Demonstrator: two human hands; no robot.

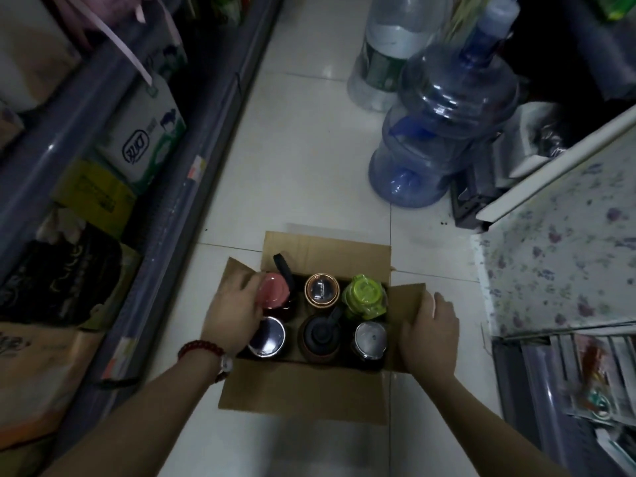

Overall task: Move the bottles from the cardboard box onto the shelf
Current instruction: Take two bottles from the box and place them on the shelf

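An open cardboard box (303, 390) stands on the tiled floor with several bottles upright inside. The back row holds a pink-lidded bottle (275, 292), a copper-rimmed bottle (321, 290) and a lime-green bottle (364, 296). The front row holds a steel-lidded bottle (268, 337), a black bottle (320, 333) and a silver-capped bottle (370, 340). My left hand (234, 313) curls around the pink-lidded bottle's left side, still down in the box. My right hand (432, 333) rests flat on the box's right flap (407, 304). The shelf (161, 187) runs along the left.
The left shelf holds a milk carton case (144, 132), a yellow box (96, 197) and dark bags. Two large water jugs (444, 125) stand on the floor beyond the box. A floral-covered surface (557, 242) and a rack of packets (592, 390) are on the right.
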